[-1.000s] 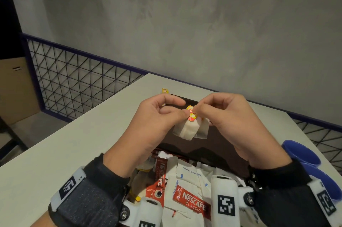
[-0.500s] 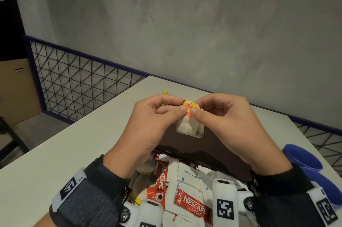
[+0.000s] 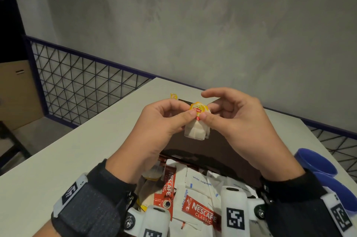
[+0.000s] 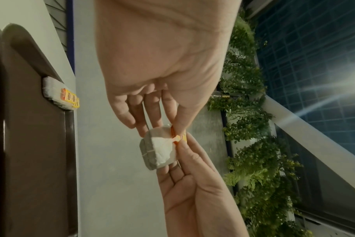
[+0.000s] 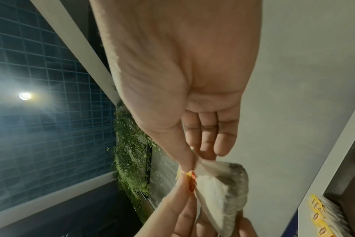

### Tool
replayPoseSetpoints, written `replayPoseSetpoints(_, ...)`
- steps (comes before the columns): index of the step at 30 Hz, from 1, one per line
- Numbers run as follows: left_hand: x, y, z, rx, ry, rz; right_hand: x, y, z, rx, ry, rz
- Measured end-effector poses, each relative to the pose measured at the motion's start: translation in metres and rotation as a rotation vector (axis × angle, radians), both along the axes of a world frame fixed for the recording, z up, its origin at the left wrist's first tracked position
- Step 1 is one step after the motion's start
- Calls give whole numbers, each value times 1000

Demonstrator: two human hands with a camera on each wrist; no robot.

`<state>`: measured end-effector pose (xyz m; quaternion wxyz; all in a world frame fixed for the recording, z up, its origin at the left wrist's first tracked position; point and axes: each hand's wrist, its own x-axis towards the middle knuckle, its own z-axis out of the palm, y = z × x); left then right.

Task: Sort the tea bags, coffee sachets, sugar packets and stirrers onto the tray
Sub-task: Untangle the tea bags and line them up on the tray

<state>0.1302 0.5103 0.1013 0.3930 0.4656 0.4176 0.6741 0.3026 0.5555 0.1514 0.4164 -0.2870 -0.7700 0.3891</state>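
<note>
Pale tea bag (image 3: 196, 130), yellow-red tag (image 3: 197, 109)

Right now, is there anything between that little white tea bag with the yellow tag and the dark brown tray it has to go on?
Nothing visible. The left hand and right hand pinch the white tea bag with the yellow tag in the air above the dark brown tray, whose bare surface lies open below.

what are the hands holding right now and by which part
Both the left hand and right hand pinch one tea bag at its top, by the yellow tag; the pouch hangs free below.
</note>
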Motion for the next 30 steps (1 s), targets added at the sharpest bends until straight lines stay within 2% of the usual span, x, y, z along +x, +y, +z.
replayPoseSetpoints(5, -2, 1, -1, -9, -56, -37, 1, 2, 2, -131, 126, 49)
replayPoseSetpoints(13, -1, 2, -4, 26, -27, 52, 1, 4, -1, -145, 56, -54)
replayPoseSetpoints(21, 1, 2, -1, -1, -106, -25, 2, 6, 0, -173, 86, -70)
replayPoseSetpoints(30, -3, 1, 1, 12, -14, 6, -3, 4, 0, -227, 159, -74)
